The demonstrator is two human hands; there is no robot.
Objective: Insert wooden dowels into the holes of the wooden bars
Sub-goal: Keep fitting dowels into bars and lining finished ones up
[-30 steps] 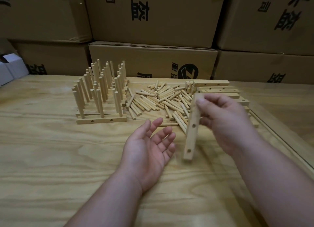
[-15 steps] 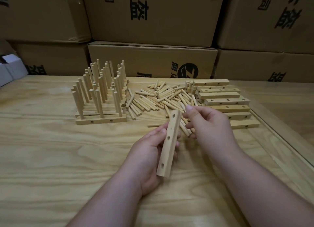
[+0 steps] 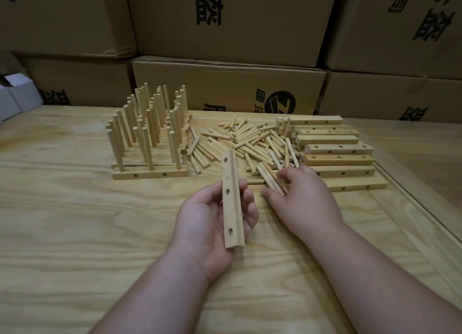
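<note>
Left hand (image 3: 212,223) palm-up, fingers curled round holed wooden bar (image 3: 232,201). Right hand (image 3: 300,196) palm-down, fingers spread loose on loose dowels (image 3: 240,141) heaped mid-table (image 3: 75,233). Finished bars (image 3: 150,138) left, empty bars (image 3: 335,148) right. Cardboard boxes (image 3: 225,83) behind, closed.

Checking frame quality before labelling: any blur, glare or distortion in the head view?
Head view: dim, warm light, no glare; soft shadows under the hands. The right hand is slightly motion-blurred at its fingertips over the loose dowels; the left hand and its bar are sharp. Wide-angle distortion bows the table edge and tilts the boxes.
</note>
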